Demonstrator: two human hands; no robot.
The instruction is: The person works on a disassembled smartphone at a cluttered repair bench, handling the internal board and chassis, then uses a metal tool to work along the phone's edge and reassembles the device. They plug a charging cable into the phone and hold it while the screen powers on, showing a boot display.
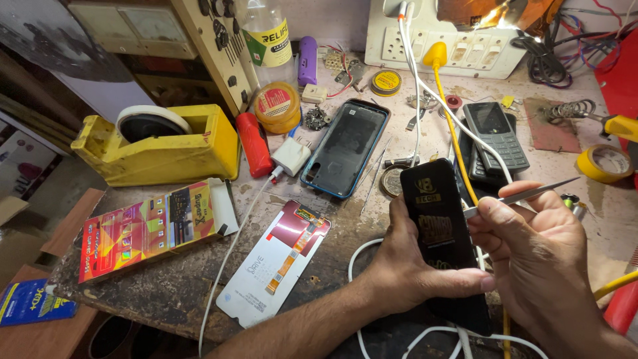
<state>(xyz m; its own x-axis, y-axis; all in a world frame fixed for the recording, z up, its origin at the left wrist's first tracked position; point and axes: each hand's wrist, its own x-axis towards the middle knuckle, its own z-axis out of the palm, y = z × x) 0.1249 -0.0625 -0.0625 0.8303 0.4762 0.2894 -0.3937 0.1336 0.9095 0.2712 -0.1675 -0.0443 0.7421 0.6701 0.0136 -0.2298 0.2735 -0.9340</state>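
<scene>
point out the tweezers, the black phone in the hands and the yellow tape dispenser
tweezers [531,193], head view, on the middle of the metal blades
black phone [438,226], head view, on its dark face
yellow tape dispenser [166,149], head view, on its yellow side wall

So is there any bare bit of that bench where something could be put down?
Some. A bare strip of bench lies between the colourful box and the flat white packet. Another patch sits below the red mat, beside the yellow tape roll. The back by the switchboard is crowded.
</scene>
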